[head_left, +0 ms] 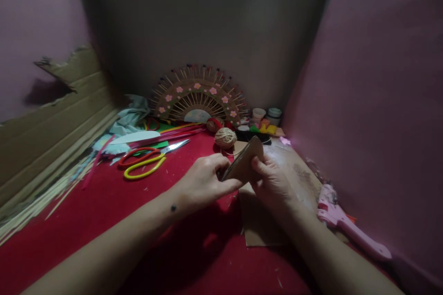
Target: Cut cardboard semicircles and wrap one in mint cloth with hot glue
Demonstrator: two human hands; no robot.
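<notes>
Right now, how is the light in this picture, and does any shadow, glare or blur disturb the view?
Head view: light is dim and uneven, with dark shadow on the red surface below the left hand; head view: a faint pale spot shows on the back wall; head view: fine detail looks soft, though the cardboard piece is readable.

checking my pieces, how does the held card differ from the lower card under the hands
The held card is raised and tilted; the lower card lies flat. The held card shows a rounded edge; the lower card shows straight edges and a corner. Both are brown.
</notes>
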